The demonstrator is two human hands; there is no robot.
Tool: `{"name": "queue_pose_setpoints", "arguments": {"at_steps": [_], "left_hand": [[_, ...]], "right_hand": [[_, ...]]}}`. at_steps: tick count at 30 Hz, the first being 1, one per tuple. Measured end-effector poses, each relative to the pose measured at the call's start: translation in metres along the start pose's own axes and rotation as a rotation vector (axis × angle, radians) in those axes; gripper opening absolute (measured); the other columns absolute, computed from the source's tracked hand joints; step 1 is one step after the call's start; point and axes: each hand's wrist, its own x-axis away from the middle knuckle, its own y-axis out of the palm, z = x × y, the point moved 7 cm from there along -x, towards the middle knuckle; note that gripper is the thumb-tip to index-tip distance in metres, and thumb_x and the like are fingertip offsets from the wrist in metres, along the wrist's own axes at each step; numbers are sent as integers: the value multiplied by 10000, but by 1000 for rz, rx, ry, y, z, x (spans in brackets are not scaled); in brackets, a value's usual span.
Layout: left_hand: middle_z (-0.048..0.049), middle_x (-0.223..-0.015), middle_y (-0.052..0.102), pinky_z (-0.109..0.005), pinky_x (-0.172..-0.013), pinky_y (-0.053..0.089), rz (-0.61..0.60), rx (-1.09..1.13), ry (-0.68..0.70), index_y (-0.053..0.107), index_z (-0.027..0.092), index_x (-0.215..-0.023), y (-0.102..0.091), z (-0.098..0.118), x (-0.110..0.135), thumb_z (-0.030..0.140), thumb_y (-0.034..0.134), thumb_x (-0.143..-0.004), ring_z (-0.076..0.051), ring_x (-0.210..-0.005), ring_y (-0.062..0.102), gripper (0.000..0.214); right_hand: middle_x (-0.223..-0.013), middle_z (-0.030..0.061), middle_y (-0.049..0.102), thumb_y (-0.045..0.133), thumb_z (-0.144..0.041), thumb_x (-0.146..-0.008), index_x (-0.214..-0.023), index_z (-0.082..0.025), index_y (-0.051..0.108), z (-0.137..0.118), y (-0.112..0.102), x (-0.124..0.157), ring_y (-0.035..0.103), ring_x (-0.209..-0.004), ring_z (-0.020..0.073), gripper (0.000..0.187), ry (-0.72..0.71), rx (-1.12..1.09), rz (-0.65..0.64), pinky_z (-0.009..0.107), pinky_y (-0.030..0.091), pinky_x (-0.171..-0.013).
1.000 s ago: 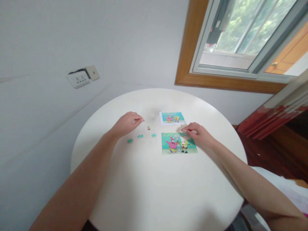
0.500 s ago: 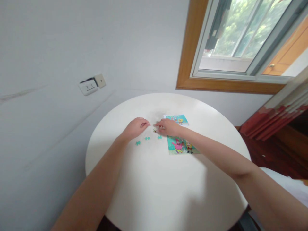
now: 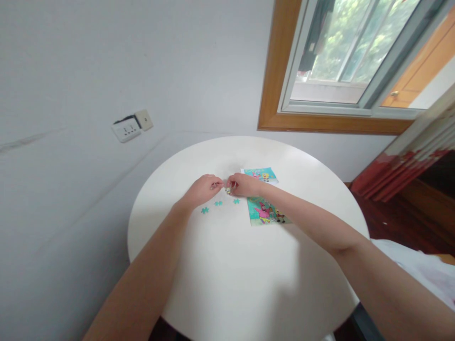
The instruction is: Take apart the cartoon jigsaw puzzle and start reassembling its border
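My left hand (image 3: 203,189) rests curled on the round white table (image 3: 227,284), fingertips pinched together near a small yellowish puzzle piece (image 3: 228,190). My right hand (image 3: 243,184) has reached across and pinches that same piece. Three loose teal puzzle pieces (image 3: 218,204) lie in a row just in front of both hands. A cartoon jigsaw puzzle (image 3: 265,211) lies flat under my right forearm. A small reference picture (image 3: 262,174) of the same cartoon sits behind it.
A white wall with a socket plate (image 3: 127,129) stands behind the table. A wood-framed window (image 3: 341,71) is at the upper right. A red and cream curtain (image 3: 408,166) hangs at the right.
My right hand left the jigsaw's top edge and moved left to the small piece between my hands, closing on it. My left hand stayed put. The view shifted slightly.
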Motion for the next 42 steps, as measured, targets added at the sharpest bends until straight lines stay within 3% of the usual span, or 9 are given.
{"name": "queue_pose_setpoints", "arguments": {"at_steps": [8, 13, 17, 20, 23, 27, 31, 34, 42], "left_hand": [[-38, -747, 637, -266, -710, 426, -21, 137, -32, 714, 171, -790, 11, 1, -2, 321, 539, -808, -176, -751, 576, 231], [-32, -793, 625, -258, -710, 440, -28, 225, -38, 691, 169, -780, 12, 5, -4, 349, 514, -817, -165, -768, 578, 255], [-17, -809, 605, -255, -715, 444, -2, 378, -102, 686, 175, -820, 8, 22, -8, 396, 523, -818, -154, -756, 566, 274], [-17, -837, 602, -249, -715, 440, 13, 477, -82, 683, 180, -835, 11, 49, -12, 417, 520, -834, -148, -764, 560, 288], [-25, -843, 603, -251, -672, 441, 26, 618, -86, 683, 173, -883, 22, 74, -13, 424, 527, -845, -150, -750, 566, 298], [-51, -889, 624, -289, -769, 472, -18, 700, -17, 684, 160, -919, 34, 104, -10, 358, 492, -891, -181, -859, 590, 277], [-62, -970, 617, -346, -887, 447, -1, 419, 155, 665, 203, -1052, 29, 132, -2, 269, 492, -905, -204, -960, 551, 236], [-69, -1094, 597, -386, -967, 415, -48, 239, 261, 626, 230, -1131, 36, 147, 5, 197, 500, -898, -222, -1084, 500, 267], [-70, -1169, 571, -420, -963, 426, -111, 103, 385, 580, 248, -1203, 59, 157, 11, 171, 473, -914, -233, -1122, 479, 318]], "right_hand": [[-795, 1, 634, 608, -78, -703, -935, -174, 601, 0, 5, 9, 549, -694, 110, 251, -18, -169, 92, 213, 383, -633], [-733, -23, 607, 599, -111, -748, -908, -179, 573, 5, -2, 16, 548, -671, 103, 177, -7, -377, 116, 218, 405, -639], [-706, -15, 620, 560, -209, -820, -855, -178, 537, 15, -14, 28, 576, -671, 105, 52, 10, -733, 71, 247, 456, -689], [-661, -16, 590, 543, -302, -842, -756, -178, 507, 24, -23, 48, 569, -635, 108, 155, 43, -849, 42, 264, 467, -676], [-640, -22, 540, 533, -326, -840, -681, -177, 479, 26, -34, 74, 538, -610, 107, 225, 38, -772, 59, 254, 441, -625], [-629, -36, 474, 517, -314, -854, -662, -172, 489, 24, -52, 111, 459, -605, 96, 241, 29, -510, 148, 231, 368, -589], [-645, -23, 485, 507, -301, -870, -674, -164, 543, 37, -57, 140, 441, -633, 106, 242, 65, -344, 195, 238, 354, -615], [-693, 8, 531, 536, -327, -867, -669, -162, 582, 54, -54, 154, 475, -677, 126, 262, 94, -243, 251, 256, 371, -657], [-678, 14, 529, 545, -304, -880, -670, -167, 598, 69, -39, 159, 486, -708, 143, 256, 87, -107, 284, 272, 367, -711]]}}
